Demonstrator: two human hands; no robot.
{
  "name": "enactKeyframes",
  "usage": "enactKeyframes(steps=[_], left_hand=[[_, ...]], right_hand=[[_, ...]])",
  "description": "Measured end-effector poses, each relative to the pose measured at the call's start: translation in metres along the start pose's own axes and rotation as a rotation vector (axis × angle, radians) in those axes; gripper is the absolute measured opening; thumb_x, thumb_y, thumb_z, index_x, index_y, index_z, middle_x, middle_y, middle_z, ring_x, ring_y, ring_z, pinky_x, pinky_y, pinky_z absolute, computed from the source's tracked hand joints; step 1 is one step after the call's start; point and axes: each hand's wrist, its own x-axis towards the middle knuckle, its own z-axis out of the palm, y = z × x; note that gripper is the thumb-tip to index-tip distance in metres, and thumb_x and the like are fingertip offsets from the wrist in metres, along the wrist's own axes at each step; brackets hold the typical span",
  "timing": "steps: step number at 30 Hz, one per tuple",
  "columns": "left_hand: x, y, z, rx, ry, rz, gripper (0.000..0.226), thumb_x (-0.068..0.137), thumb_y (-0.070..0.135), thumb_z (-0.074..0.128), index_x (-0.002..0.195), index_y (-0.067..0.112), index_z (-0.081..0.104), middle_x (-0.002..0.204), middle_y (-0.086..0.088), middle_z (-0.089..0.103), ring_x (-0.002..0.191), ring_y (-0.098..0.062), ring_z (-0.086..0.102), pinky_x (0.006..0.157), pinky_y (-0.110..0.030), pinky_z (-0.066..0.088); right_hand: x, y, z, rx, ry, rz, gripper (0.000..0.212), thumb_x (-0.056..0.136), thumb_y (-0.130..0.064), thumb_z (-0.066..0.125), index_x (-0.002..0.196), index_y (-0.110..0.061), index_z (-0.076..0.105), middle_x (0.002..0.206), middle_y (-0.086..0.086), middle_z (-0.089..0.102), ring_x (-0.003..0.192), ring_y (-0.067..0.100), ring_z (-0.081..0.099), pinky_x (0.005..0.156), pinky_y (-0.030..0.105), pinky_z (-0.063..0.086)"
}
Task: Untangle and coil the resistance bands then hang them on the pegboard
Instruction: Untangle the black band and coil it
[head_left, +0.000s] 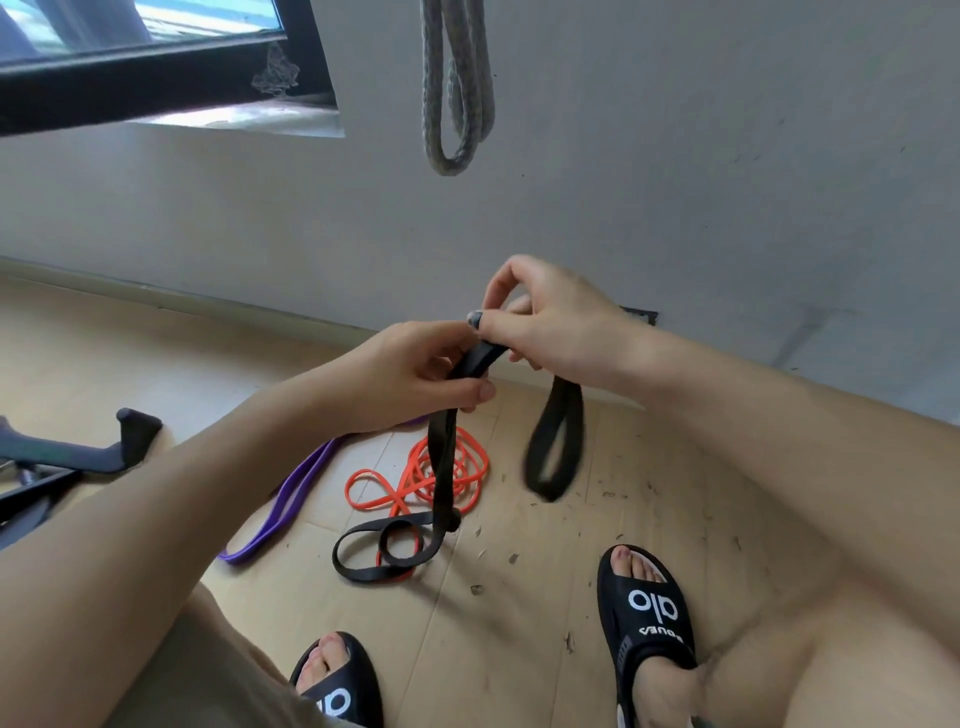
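Note:
A black resistance band (445, 467) runs between both hands at mid-frame. My left hand (410, 374) grips it where it folds, and its long end drops to the floor in loose loops. My right hand (545, 322) pinches the same band just to the right, and a short black loop hangs below that wrist. On the wooden floor under the hands lies a tangled orange band (415, 483). A purple band (291, 493) stretches out to its left. A grey band (457, 104) hangs doubled on the wall above; its peg is out of view.
The grey wall (675, 182) stands straight ahead, with a dark-framed window (156, 67) at upper left. Black exercise equipment (67, 462) sits at the left edge. My feet in black slides (644, 613) stand on the floor near the bands. Small debris is scattered across the floorboards.

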Motion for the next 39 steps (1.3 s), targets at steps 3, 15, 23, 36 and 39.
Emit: enactKeyframes(steps=[3, 15, 23, 36, 39], left_hand=[[-0.001, -0.007, 0.004, 0.033, -0.066, -0.049, 0.013, 0.093, 0.029, 0.074, 0.095, 0.022, 0.062, 0.089, 0.000, 0.069, 0.081, -0.019, 0.068, 0.081, -0.041, 0.059], [-0.001, -0.001, 0.002, 0.268, -0.061, -0.093, 0.023, 0.102, 0.036, 0.058, 0.093, 0.016, 0.050, 0.076, 0.001, 0.056, 0.061, -0.012, 0.048, 0.058, -0.024, 0.039], [-0.001, 0.004, 0.000, 0.309, -0.053, -0.072, 0.019, 0.103, 0.032, 0.058, 0.088, 0.027, 0.048, 0.076, 0.006, 0.055, 0.060, -0.004, 0.049, 0.061, -0.014, 0.041], [-0.003, -0.004, 0.006, 0.154, -0.134, -0.133, 0.012, 0.093, 0.030, 0.072, 0.098, 0.023, 0.064, 0.093, 0.001, 0.069, 0.086, -0.015, 0.069, 0.083, -0.036, 0.060], [-0.003, -0.007, 0.006, 0.087, -0.108, -0.187, 0.016, 0.096, 0.030, 0.070, 0.094, 0.016, 0.062, 0.085, -0.001, 0.067, 0.075, -0.012, 0.068, 0.072, -0.027, 0.058]], right_hand=[[-0.002, -0.008, -0.011, 0.205, 0.132, -0.003, 0.014, 0.095, -0.027, 0.068, 0.096, -0.017, 0.059, 0.085, 0.008, 0.072, 0.073, 0.016, 0.067, 0.070, 0.035, 0.059], [-0.002, 0.019, -0.032, -0.097, 0.040, 0.056, 0.017, 0.100, -0.031, 0.059, 0.088, -0.021, 0.066, 0.077, -0.003, 0.062, 0.069, 0.013, 0.053, 0.064, 0.029, 0.042], [-0.003, 0.019, -0.024, -0.156, -0.126, 0.100, 0.057, 0.098, -0.066, 0.044, 0.084, -0.014, 0.064, 0.075, 0.003, 0.064, 0.073, 0.021, 0.061, 0.073, 0.040, 0.049], [0.000, 0.003, -0.008, 0.117, -0.054, 0.011, 0.038, 0.100, -0.039, 0.061, 0.068, -0.018, 0.060, 0.061, -0.005, 0.050, 0.058, 0.010, 0.048, 0.065, 0.032, 0.047], [0.000, 0.003, -0.021, 0.113, 0.048, 0.004, 0.040, 0.100, -0.038, 0.060, 0.065, -0.018, 0.059, 0.058, -0.007, 0.048, 0.059, 0.010, 0.049, 0.068, 0.031, 0.049]])
